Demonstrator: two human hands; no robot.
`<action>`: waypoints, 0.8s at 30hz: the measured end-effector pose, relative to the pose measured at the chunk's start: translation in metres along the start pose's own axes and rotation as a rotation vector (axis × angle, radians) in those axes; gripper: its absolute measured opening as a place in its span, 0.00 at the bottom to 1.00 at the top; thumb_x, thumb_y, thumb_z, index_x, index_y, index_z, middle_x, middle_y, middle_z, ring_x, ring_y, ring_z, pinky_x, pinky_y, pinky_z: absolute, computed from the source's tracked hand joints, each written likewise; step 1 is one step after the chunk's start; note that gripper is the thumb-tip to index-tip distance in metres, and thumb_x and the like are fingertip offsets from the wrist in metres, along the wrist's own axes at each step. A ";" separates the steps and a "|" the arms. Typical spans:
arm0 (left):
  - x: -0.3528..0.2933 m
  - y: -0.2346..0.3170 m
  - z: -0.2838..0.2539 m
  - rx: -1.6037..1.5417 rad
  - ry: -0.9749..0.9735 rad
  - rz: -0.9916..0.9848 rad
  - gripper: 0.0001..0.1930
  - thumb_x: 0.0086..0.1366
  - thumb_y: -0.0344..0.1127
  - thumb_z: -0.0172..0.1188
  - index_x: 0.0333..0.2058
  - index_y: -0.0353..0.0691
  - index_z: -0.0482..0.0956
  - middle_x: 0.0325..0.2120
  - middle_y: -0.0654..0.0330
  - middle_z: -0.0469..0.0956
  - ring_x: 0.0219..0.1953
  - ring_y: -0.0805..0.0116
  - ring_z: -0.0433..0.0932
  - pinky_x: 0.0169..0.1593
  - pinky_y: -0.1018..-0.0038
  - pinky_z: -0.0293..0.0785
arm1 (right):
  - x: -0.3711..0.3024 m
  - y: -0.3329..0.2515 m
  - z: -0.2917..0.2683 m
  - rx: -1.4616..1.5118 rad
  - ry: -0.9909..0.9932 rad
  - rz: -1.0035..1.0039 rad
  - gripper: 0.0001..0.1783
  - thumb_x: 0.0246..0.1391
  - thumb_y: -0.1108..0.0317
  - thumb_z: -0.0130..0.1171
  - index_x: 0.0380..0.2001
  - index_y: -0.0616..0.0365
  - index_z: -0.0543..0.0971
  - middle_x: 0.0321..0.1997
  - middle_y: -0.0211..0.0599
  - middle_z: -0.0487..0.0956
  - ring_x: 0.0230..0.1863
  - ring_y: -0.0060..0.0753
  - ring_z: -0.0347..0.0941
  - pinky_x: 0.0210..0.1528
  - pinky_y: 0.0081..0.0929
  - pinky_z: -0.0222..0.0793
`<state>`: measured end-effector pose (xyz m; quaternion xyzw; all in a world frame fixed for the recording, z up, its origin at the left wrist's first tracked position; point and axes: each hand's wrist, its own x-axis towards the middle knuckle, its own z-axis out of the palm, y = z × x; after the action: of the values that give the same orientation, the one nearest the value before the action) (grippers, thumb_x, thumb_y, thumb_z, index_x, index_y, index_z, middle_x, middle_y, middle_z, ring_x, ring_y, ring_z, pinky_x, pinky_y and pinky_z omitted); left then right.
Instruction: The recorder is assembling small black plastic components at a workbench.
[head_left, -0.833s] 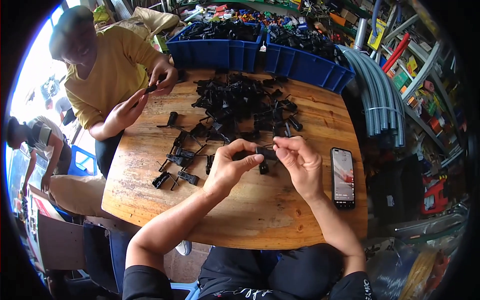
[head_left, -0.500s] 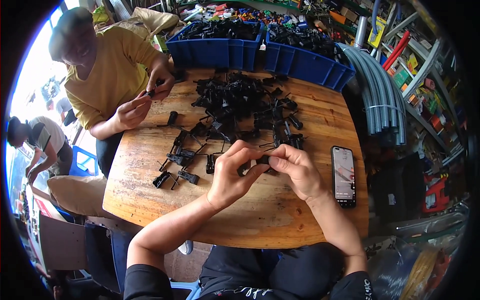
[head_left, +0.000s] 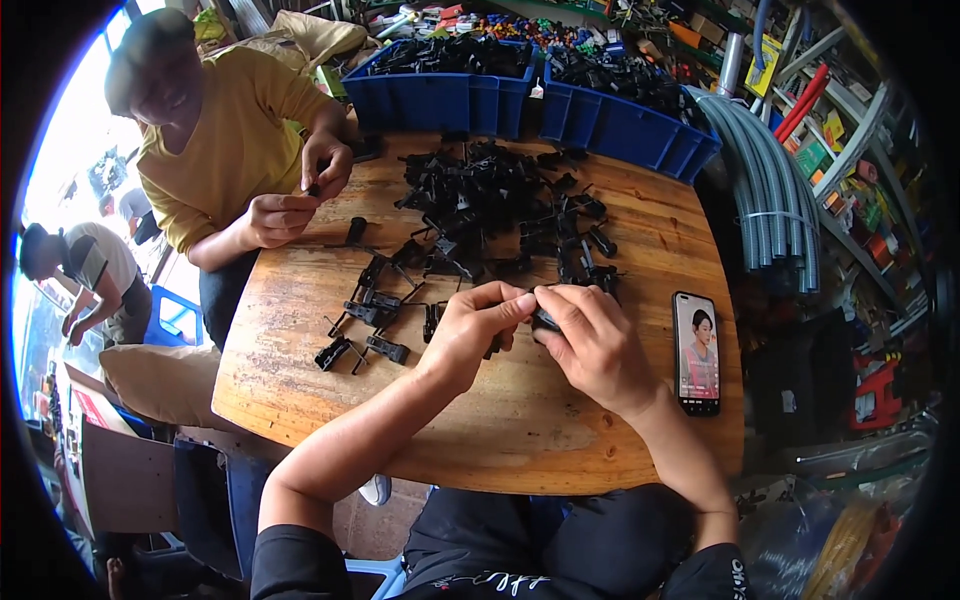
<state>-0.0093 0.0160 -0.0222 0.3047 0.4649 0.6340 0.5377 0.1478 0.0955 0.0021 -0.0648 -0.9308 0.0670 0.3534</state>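
Observation:
Above the near half of the wooden table [head_left: 500,430], my left hand [head_left: 465,335] and my right hand [head_left: 592,345] meet fingertip to fingertip. Both are closed on a small black plastic part [head_left: 545,319], which the fingers mostly cover, so its shape cannot be made out. Just beyond them lies a heap of black plastic parts [head_left: 475,190], some with thin rods sticking out. Several more lie loose left of my left hand, among them a black clip-like piece [head_left: 387,348].
Two blue bins [head_left: 440,105] [head_left: 625,135] full of black parts stand along the far edge. A phone [head_left: 697,355] with a lit screen lies at the right. Across the left corner a person in a yellow top [head_left: 235,130] handles a small dark piece. Grey coiled hose [head_left: 765,190] stands beside the table.
My right hand's fingers have rolled over the black part, and my left thumb has come up against them. The other person's hands have shifted slightly. The phone's picture is different.

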 end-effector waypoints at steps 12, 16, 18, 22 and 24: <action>-0.008 0.007 0.009 0.298 0.106 0.081 0.11 0.58 0.39 0.61 0.31 0.37 0.75 0.24 0.68 0.72 0.23 0.82 0.64 0.27 0.83 0.62 | 0.007 -0.002 0.016 -0.015 -0.028 0.175 0.21 0.41 0.77 0.61 0.42 0.63 0.69 0.32 0.42 0.72 0.32 0.43 0.72 0.37 0.35 0.68; 0.016 0.004 -0.010 -0.232 0.148 0.175 0.06 0.58 0.31 0.56 0.25 0.41 0.69 0.37 0.59 0.75 0.31 0.72 0.74 0.28 0.79 0.66 | -0.006 0.010 0.021 0.063 -0.076 0.276 0.24 0.40 0.72 0.64 0.43 0.63 0.70 0.37 0.44 0.73 0.41 0.44 0.71 0.43 0.33 0.68; 0.020 0.016 -0.018 -0.374 0.135 0.107 0.06 0.56 0.29 0.53 0.23 0.41 0.66 0.35 0.55 0.75 0.34 0.64 0.75 0.33 0.72 0.70 | -0.015 0.019 0.030 0.010 -0.120 0.262 0.23 0.41 0.73 0.63 0.43 0.63 0.70 0.37 0.43 0.73 0.41 0.42 0.71 0.43 0.31 0.68; 0.019 0.006 -0.024 -0.502 0.032 0.072 0.04 0.56 0.29 0.52 0.32 0.40 0.69 0.29 0.58 0.73 0.31 0.65 0.74 0.35 0.72 0.71 | -0.008 0.022 0.020 0.389 -0.168 0.546 0.18 0.45 0.76 0.60 0.41 0.65 0.70 0.38 0.38 0.74 0.40 0.30 0.72 0.44 0.24 0.68; 0.017 0.005 -0.020 -0.522 -0.039 0.049 0.07 0.56 0.29 0.52 0.35 0.39 0.69 0.27 0.59 0.73 0.30 0.66 0.74 0.35 0.72 0.71 | -0.008 0.029 0.006 0.790 -0.077 0.683 0.20 0.48 0.76 0.57 0.46 0.63 0.67 0.40 0.36 0.74 0.42 0.24 0.70 0.47 0.22 0.67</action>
<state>-0.0328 0.0267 -0.0275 0.1792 0.2675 0.7394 0.5913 0.1519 0.1221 -0.0125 -0.2240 -0.7727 0.5267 0.2744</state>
